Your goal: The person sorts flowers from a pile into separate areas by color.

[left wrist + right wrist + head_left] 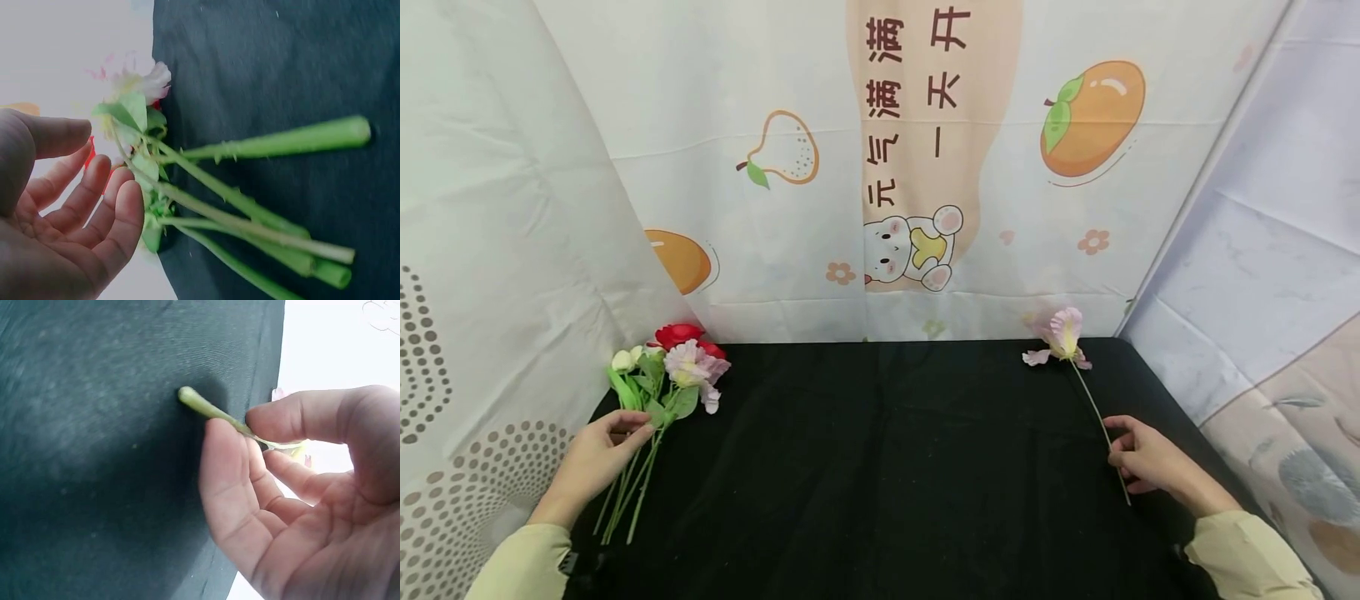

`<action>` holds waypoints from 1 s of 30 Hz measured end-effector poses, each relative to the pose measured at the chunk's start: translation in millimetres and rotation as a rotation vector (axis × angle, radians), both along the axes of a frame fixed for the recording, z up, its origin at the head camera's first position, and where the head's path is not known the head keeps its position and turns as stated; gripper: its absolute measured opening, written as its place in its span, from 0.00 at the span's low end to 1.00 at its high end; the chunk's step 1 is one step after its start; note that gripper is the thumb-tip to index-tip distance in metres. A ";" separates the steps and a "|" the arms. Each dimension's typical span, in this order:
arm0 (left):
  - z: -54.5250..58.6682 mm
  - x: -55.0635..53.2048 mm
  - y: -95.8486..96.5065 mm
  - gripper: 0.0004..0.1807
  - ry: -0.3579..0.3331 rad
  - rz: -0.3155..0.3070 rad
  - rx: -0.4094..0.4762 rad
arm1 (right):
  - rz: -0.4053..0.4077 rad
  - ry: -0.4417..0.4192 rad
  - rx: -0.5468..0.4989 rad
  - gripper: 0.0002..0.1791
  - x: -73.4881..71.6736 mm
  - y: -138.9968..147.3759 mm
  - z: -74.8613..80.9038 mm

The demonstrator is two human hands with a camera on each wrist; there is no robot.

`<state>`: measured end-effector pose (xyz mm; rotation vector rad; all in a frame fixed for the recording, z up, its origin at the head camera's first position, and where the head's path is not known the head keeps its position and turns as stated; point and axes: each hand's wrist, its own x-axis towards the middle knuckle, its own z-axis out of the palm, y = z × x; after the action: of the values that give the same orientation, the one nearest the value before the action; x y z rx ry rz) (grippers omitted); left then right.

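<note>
On the left of the head view lies a bunch of flowers, with red blooms [677, 336], a pale pink flower [694, 364], white buds [625, 360] and green leaves. My left hand [598, 454] is over its stems; in the left wrist view the thumb and loosely bent fingers stand apart, with the green stems [250, 219] outside them. At the right, my right hand [1153, 462] pinches the thin stem [1092, 400] of a single pink flower [1063, 333] near its lower end. The right wrist view shows the stem's end [190, 397] sticking out past thumb and fingers.
A black cloth [880, 467] covers the table. White printed curtains [805, 233] hang at the back, with further hangings on the left [497, 208] and right [1247, 250] sides.
</note>
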<state>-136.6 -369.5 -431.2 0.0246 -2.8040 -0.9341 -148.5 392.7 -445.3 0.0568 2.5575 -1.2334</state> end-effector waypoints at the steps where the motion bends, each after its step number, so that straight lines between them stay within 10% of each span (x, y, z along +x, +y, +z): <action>1: -0.9 0.2 -2.4 0.18 0.011 0.012 -0.008 | -0.003 0.000 0.004 0.33 -0.5 -0.1 0.0; 7: -5.6 2.4 -14.7 0.15 0.037 0.088 -0.064 | -0.030 0.016 0.025 0.31 -3.0 -1.0 -0.6; 14: -6.4 -1.3 -28.8 0.20 -0.100 0.092 -0.084 | -0.061 0.066 0.043 0.30 -3.2 1.7 -3.9; 30: -13.3 -5.9 -35.2 0.29 -0.308 0.095 0.119 | -0.089 0.053 -0.030 0.20 0.6 -1.3 -4.8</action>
<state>-142.5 -404.8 -444.5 0.3431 -2.9832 -1.1617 -147.9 391.4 -450.1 0.1347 2.6065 -1.3215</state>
